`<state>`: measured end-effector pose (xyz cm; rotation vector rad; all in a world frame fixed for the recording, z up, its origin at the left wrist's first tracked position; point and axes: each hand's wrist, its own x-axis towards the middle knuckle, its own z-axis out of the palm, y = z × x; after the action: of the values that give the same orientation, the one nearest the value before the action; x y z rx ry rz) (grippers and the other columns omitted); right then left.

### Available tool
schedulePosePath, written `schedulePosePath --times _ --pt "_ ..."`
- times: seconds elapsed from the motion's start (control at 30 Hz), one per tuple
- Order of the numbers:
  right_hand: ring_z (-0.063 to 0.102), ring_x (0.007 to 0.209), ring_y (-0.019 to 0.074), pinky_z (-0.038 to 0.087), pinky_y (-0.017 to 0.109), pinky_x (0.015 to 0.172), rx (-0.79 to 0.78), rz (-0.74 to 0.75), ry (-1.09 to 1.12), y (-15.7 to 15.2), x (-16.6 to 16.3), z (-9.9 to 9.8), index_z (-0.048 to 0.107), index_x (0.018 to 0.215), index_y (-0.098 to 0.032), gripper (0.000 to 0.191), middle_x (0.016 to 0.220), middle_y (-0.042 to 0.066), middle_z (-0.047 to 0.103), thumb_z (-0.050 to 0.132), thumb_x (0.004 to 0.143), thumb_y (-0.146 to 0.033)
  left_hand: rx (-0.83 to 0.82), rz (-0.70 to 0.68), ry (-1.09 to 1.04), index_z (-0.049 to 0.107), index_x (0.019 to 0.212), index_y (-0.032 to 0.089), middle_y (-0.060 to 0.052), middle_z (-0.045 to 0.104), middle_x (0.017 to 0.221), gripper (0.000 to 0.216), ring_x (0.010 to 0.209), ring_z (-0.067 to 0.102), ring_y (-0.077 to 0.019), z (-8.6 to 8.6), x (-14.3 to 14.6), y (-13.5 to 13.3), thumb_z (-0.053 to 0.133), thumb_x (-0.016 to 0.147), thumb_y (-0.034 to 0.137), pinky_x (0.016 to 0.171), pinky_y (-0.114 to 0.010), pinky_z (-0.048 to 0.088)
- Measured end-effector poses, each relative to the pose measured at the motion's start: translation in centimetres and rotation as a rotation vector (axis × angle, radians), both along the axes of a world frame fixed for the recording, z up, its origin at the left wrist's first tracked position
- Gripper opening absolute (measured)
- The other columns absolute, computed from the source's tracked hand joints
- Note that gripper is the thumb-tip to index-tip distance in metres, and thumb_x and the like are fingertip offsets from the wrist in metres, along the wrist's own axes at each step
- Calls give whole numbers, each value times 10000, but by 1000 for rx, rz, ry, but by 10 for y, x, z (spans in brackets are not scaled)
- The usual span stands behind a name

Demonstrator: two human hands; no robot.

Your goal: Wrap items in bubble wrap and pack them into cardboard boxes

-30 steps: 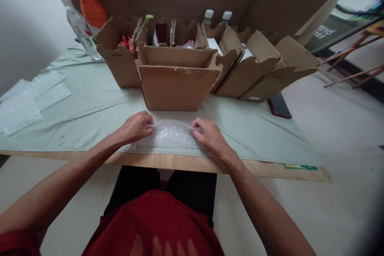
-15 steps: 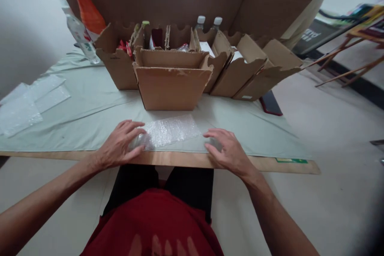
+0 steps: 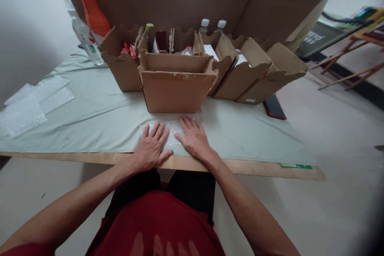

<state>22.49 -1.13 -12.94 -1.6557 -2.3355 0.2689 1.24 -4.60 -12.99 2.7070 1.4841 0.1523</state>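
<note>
**Boxes crowd the back of the table**

Front and centre sits an open cardboard box (image 3: 177, 92), upright on the pale green cloth (image 3: 90, 116). Behind it runs a row of more boxes, one to the left (image 3: 124, 72) with red packets showing inside, two leaning off to the right (image 3: 240, 80) (image 3: 271, 82). An orange bottle (image 3: 93, 12) and a clear bottle (image 3: 85, 38) stand at the far left. Two white-capped bottles (image 3: 205, 25) (image 3: 221, 26) peek over the back row. Loose clear sheets (image 3: 36, 100) lie well apart on the left of the cloth. A dark red flat object (image 3: 273, 109) lies just beside the rightmost box. A green label (image 3: 295, 165) marks the table's wooden edge (image 3: 255, 167).
</note>
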Motion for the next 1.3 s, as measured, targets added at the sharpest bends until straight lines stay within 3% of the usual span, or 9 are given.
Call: schedulePosePath --times 0.2,0.4,0.53,0.67,0.77,0.9,1.03,1.17,1.3 --pt "413 1461 395 330 612 1143 38 -235 -59 -12 67 19 545 1442 -85 521 1551 243 500 406 1021 -359 -50 -16 -138 462 1515 168 -216 369 1657 658 1559 284 -428 8 -4 6 490 999 576 1225 -699 187" --pt "569 1249 341 415 472 1048 57 -177 30 17 32 28 662 1283 -156 391 1356 177 659 517 945 -289 -3 140 -289 601 1367 155 -201 495 1568 428 1510 390 -382 15 -26 26 509 968 278 1220 -595 305" --pt "624 1059 309 447 424 944 48 -181 161 35 18 23 696 910 -170 140 1089 164 723 582 844 -218 -10 189 -311 646 1258 137 -219 572 1475 390 1457 450 -414 8 -39 33 571 892 251 1185 -613 354" --pt "634 842 216 469 329 794 54 -163 349 14 32 25 600 801 -217 43 870 56 708 574 833 -229 -13 216 -393 576 1338 159 -184 615 1424 523 1424 480 -392 1 -42 36 631 830 270 1168 -604 381" --pt "595 694 164 460 272 668 60 -169 484 -12 45 30 586 856 -222 114 770 5 654 552 897 -323 -54 239 -473 523 1398 157 -155 698 1243 627 1226 616 -344 4 -39 38 653 791 251 1067 -554 479" --pt "606 725 162 474 265 663 68 -232 593 -28 57 36 596 952 -215 208 821 11 653 572 912 -417 -158 241 -568 527 1380 177 -39 696 914 491 863 674 -204 19 -34 40 559 901 285 809 -361 565" --pt "634 721 193 516 313 680 15 -291 591 -26 69 28 632 1108 -196 344 866 42 700 594 895 -464 -247 259 -707 511 1391 183 -2 650 868 491 764 639 -154 32 -29 45 578 924 320 732 -297 541" --pt "652 1042 328 499 507 955 91 -347 453 -29 77 22 643 1246 -170 464 1191 164 711 626 860 -429 30 286 -663 527 1391 187 -109 666 1177 519 1062 647 -242 31 -22 41 610 881 227 966 -439 541" --pt "554 1303 341 422 524 1096 190 -222 201 -36 45 28 624 1352 -168 432 1447 171 605 509 971 -337 183 38 -480 602 1320 219 -143 558 1475 407 1388 509 -312 23 -5 26 565 919 163 1146 -534 437"
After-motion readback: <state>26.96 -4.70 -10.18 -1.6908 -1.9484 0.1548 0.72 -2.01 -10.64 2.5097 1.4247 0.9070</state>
